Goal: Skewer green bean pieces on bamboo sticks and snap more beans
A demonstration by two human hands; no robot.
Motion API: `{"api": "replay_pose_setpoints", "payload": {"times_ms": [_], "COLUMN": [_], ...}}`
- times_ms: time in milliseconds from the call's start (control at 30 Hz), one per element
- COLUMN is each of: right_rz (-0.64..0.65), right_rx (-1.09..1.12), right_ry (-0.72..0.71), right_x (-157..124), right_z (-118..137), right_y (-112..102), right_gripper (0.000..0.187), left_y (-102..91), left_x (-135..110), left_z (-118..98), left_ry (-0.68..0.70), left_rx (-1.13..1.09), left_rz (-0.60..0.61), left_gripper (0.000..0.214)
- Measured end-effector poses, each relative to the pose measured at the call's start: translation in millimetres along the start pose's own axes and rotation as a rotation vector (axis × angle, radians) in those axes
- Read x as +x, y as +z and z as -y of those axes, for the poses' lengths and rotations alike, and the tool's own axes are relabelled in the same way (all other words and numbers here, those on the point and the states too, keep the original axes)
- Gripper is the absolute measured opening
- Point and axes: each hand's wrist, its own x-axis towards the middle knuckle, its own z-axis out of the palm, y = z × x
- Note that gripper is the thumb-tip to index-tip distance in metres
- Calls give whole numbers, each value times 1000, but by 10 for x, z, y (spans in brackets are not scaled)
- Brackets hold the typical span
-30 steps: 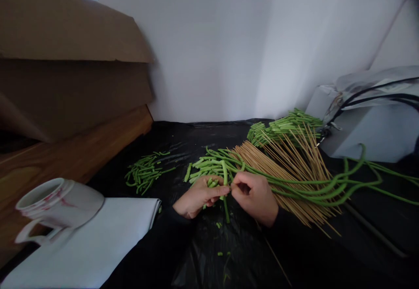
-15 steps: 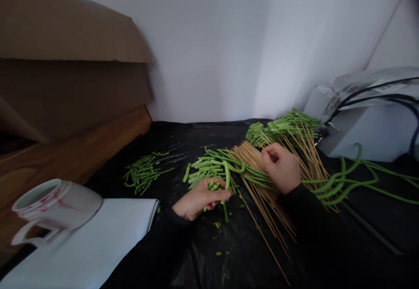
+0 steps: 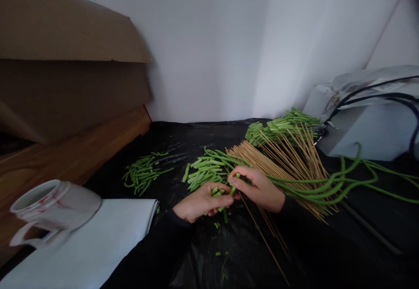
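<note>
My left hand [image 3: 195,201] is closed around several short cut pieces of green long bean [image 3: 215,190]. Fingertips of my right hand [image 3: 262,190] pinch a long bean [image 3: 233,190] right beside the left thumb, and the two hands meet there. Just behind them lies a pile of cut bean pieces [image 3: 206,171]. Whole long beans [image 3: 314,189] stretch from behind my right hand toward the right, across a spread of thin wooden skewers [image 3: 252,156]. Farther back, more cut beans [image 3: 288,123] lie in rows next to the skewer ends.
Small thin green pieces [image 3: 144,173] lie to the left on black plastic sheeting [image 3: 183,136]. A white mug [image 3: 62,206] stands on a white folded sheet [image 3: 114,223] at left. A cardboard box [image 3: 72,84] is behind it. Cables [image 3: 376,84] cross a pale box [image 3: 373,132] at right.
My right hand has moved left and down from above the skewers to the bean at my left hand, and now grips it. My left hand has stayed nearly in place.
</note>
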Motion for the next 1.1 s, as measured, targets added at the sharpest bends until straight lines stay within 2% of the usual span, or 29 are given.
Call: {"api": "replay_pose_setpoints", "payload": {"times_ms": [167, 300, 433, 600, 733, 833, 1000, 1100], "right_rz": [40, 6, -30, -71, -152, -143, -150, -145], "right_rx": [98, 106, 144, 239, 82, -23, -68, -12], "right_ry": [41, 16, 52, 133, 39, 7, 27, 42], "right_x": [1, 1, 4, 4, -12, -28, -29, -27], "right_z": [27, 34, 30, 16, 1, -3, 8, 17], "right_y": [-15, -17, -37, -35, 43, 108, 131, 129], "right_gripper": [15, 12, 11, 19, 16, 12, 14, 15], "left_y": [-13, 8, 39, 61, 48, 9, -202, -349], "left_x": [6, -12, -19, -6, 20, 50, 79, 61], "left_z": [-1, -46, -65, -69, -74, -72, -63, -56], "left_ry": [62, 93, 129, 166, 205, 228, 300, 295], "left_rx": [43, 90, 19, -163, -289, -376, -645, -897], "left_rz": [-53, -58, -101, -159, -316, -368, -557, -520], "left_gripper": [40, 36, 34, 34, 31, 29, 24, 17]}}
